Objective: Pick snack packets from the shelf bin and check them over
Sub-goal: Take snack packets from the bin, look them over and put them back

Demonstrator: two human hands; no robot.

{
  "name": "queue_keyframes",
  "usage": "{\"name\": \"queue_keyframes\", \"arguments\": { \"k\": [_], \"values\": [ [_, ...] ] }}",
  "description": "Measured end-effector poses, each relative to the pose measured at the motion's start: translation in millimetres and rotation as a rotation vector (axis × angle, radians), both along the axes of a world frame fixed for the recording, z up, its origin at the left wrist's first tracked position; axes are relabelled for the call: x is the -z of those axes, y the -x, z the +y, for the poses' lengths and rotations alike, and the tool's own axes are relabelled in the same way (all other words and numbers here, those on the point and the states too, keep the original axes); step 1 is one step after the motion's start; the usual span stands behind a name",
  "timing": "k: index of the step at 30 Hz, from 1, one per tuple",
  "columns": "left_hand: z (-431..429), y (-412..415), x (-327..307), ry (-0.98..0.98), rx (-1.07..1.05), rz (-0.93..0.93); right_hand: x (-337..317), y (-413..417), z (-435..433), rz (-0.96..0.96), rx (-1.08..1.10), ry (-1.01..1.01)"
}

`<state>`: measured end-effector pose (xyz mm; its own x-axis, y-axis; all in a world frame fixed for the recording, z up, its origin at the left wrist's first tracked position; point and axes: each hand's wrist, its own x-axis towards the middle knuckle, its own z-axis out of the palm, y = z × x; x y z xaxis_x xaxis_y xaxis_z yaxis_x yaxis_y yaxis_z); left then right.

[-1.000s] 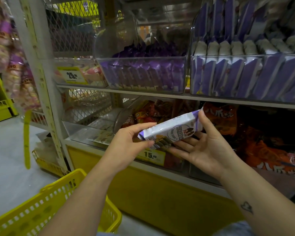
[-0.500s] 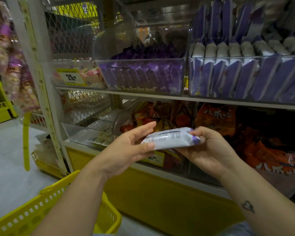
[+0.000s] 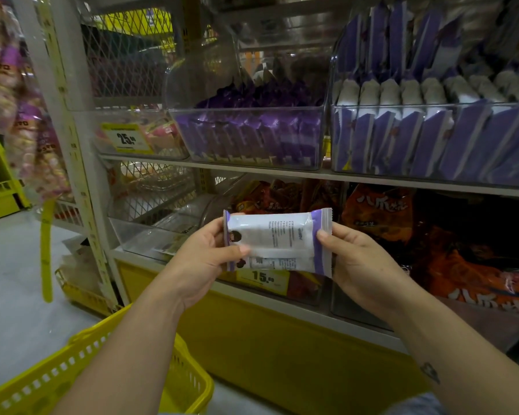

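Snack packet point(image 3: 277, 241) held flat, printed back facing me; my left hand point(image 3: 204, 259) pinches one end, my right hand point(image 3: 357, 265) the other.

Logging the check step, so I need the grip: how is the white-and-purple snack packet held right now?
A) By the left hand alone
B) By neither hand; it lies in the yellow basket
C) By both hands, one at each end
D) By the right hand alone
C: the left hand pinches the left end of the white-and-purple snack packet and the right hand grips its right end, printed back facing the camera.
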<state>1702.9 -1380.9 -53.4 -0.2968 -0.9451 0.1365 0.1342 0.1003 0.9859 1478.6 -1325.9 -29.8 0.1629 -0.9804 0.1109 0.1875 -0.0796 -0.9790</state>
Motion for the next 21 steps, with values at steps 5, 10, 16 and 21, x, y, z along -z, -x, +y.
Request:
{"name": "queue_keyframes", "arguments": {
  "k": [5, 10, 16, 21],
  "values": [
    [-3.9, -0.3, 1.6, 0.096, -0.101, 0.026, 4.2, -0.8, -3.3, 0.136, 0.114, 0.132],
    [-2.0, 3.7, -0.1, 0.184, -0.128, 0.013, 10.4, 2.6, -7.7, 0.153, 0.179, 0.175],
    [7.4, 11.0, -6.9, 0.274, -0.103, -0.065, 11.9, 3.5, -13.0, -0.035, 0.263, 0.118],
    [16.2, 21.3, -11.4, 0.360, -0.065, -0.128, 9.8, 5.4, -11.7, -0.047, 0.363, 0.036]
  ]
}}
